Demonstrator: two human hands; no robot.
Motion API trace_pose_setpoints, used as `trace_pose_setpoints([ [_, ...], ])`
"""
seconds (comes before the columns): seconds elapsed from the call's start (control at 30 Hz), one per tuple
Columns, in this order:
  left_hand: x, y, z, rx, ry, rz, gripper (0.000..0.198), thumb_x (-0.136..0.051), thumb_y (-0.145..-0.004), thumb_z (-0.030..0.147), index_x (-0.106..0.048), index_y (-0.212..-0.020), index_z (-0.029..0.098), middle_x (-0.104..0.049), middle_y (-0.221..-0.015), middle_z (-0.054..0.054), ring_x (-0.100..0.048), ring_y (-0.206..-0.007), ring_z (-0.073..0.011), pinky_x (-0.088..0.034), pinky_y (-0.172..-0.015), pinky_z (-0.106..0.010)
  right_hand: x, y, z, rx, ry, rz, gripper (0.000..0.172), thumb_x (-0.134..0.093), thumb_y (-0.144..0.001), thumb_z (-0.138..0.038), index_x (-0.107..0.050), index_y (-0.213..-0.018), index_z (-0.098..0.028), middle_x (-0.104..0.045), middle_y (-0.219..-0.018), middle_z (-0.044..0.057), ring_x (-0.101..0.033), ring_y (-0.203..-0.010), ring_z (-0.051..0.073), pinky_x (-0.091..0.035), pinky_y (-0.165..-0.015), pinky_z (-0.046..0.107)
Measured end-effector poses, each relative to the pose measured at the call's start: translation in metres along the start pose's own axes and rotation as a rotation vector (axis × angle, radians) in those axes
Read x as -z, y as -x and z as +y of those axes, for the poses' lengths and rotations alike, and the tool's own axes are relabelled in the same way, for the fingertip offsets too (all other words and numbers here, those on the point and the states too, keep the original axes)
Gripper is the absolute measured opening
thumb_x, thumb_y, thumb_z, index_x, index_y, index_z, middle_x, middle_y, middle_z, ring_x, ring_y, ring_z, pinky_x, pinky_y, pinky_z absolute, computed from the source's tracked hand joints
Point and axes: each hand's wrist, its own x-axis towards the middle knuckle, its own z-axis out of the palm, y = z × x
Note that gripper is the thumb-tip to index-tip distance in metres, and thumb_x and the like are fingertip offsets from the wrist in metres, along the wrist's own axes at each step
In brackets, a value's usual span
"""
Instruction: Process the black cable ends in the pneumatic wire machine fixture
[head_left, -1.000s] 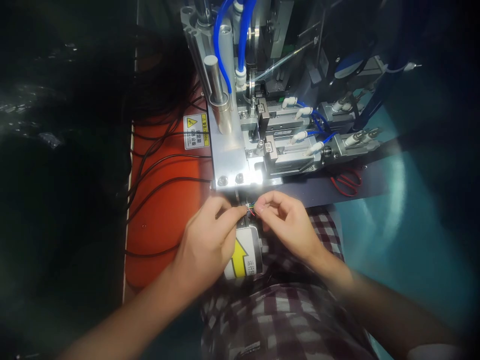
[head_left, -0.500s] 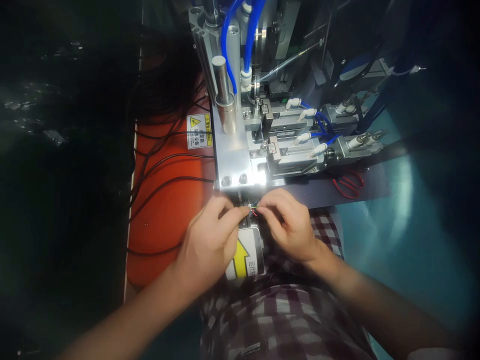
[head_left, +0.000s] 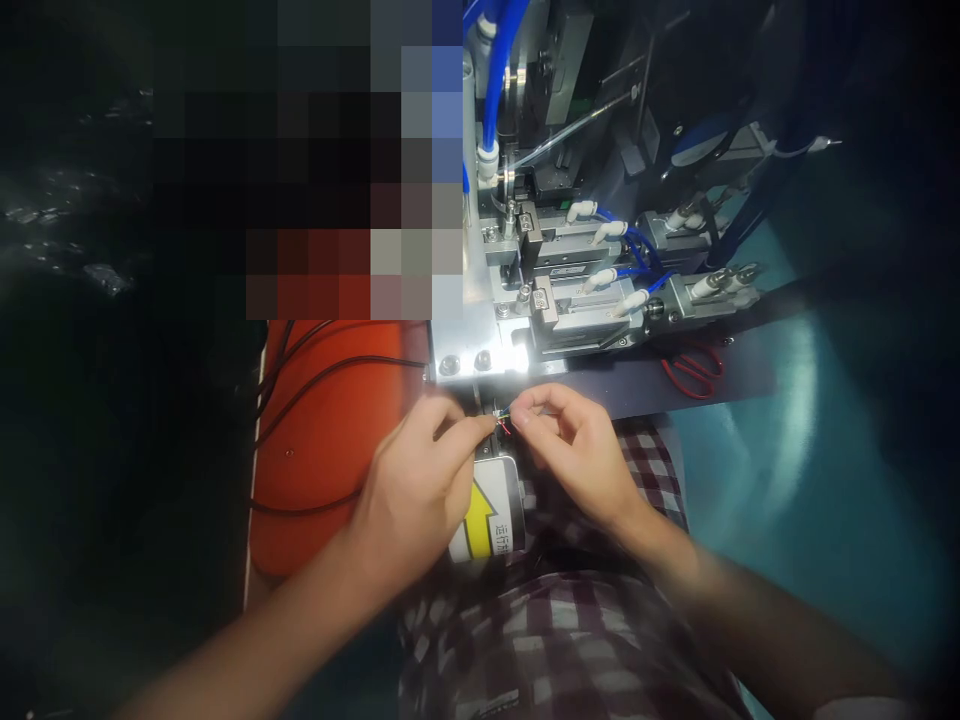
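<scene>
Thin coloured wires (head_left: 505, 427), red and green among them, show in the gap between my fingertips. They come off a small whitish piece too tiny to make out clearly. My left hand (head_left: 416, 480) pinches at that piece with thumb and forefinger. On the other side, my right hand (head_left: 581, 440) has thumb and fingertips pressed together on the wires' far ends. Both hands are just in front of the machine's bright metal plate (head_left: 469, 335). Below them sits a white rounded cover with a yellow arrow (head_left: 480, 515), partly behind my left hand.
Pneumatic cylinders (head_left: 589, 310) with white fittings and blue air tubes stand behind my hands. An orange surface (head_left: 322, 430) with black cables (head_left: 337, 365) lies to the left. A red wire loop (head_left: 694, 375) rests at right. Pixelation covers the upper left.
The fingers of my right hand have closed slightly and shifted at the wires. My left hand keeps its pinch almost in place. Pixelation now hides the upper left.
</scene>
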Motion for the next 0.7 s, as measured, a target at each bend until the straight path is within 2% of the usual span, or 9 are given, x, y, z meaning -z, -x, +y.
trace_pose_setpoints([
  [0.17,0.0001,-0.0009,0.0005,0.006,-0.003,0.003,0.028,-0.048,-0.084,0.003,-0.067,-0.099,0.016,-0.054,-0.078,-0.003,-0.055,-0.071,-0.013,-0.051,-0.062,-0.024,0.0022,0.001,0.0057,0.257,0.215,0.086,0.004,-0.06,-0.083,-0.023,-0.06,-0.081,-0.019,-0.057,-0.069,-0.001,-0.045,-0.05,0.009,-0.04,-0.051,0.025],
  [0.27,-0.0001,-0.0006,0.0,0.016,-0.007,-0.009,0.027,-0.048,-0.085,0.004,-0.067,-0.099,0.016,-0.054,-0.079,-0.003,-0.055,-0.071,-0.0134,-0.051,-0.062,-0.024,0.0024,0.0021,0.0074,0.406,0.333,0.138,0.004,-0.059,-0.083,-0.02,-0.06,-0.079,-0.02,-0.061,-0.076,0.001,-0.05,-0.053,0.011,-0.044,-0.054,0.027],
  [0.43,0.0003,-0.0009,0.0002,0.015,-0.005,-0.01,0.027,-0.047,-0.085,0.004,-0.068,-0.099,0.015,-0.054,-0.079,-0.003,-0.056,-0.071,-0.0134,-0.051,-0.062,-0.024,0.0016,0.004,0.0092,0.474,0.375,0.152,0.005,-0.06,-0.084,-0.02,-0.06,-0.079,-0.02,-0.062,-0.079,0.002,-0.05,-0.054,0.011,-0.042,-0.051,0.026],
  [0.53,0.0001,-0.0003,-0.0003,0.014,-0.001,-0.005,0.027,-0.048,-0.085,0.004,-0.068,-0.099,0.014,-0.054,-0.079,-0.004,-0.056,-0.071,-0.0136,-0.051,-0.062,-0.025,0.0014,0.0037,0.0099,0.429,0.34,0.153,0.006,-0.061,-0.083,-0.02,-0.06,-0.077,-0.019,-0.061,-0.077,0.001,-0.048,-0.051,0.009,-0.04,-0.05,0.026],
  [0.6,-0.0001,0.0007,-0.0009,0.012,-0.001,0.001,0.027,-0.048,-0.084,0.003,-0.069,-0.099,0.014,-0.054,-0.079,-0.004,-0.056,-0.07,-0.0137,-0.051,-0.062,-0.025,0.0012,0.0028,0.0093,0.288,0.256,0.118,0.007,-0.062,-0.082,-0.023,-0.059,-0.077,-0.019,-0.056,-0.065,-0.002,-0.043,-0.047,0.009,-0.036,-0.047,0.025],
  [0.7,-0.0005,0.0017,-0.0014,0.009,0.0,0.003,0.028,-0.048,-0.084,0.002,-0.069,-0.099,0.013,-0.054,-0.079,-0.004,-0.056,-0.071,-0.014,-0.051,-0.063,-0.026,0.0007,0.0018,0.0076,0.082,0.109,0.037,0.011,-0.061,-0.083,-0.028,-0.057,-0.076,-0.019,-0.039,-0.048,-0.008,-0.034,-0.042,0.009,-0.03,-0.042,0.024],
])
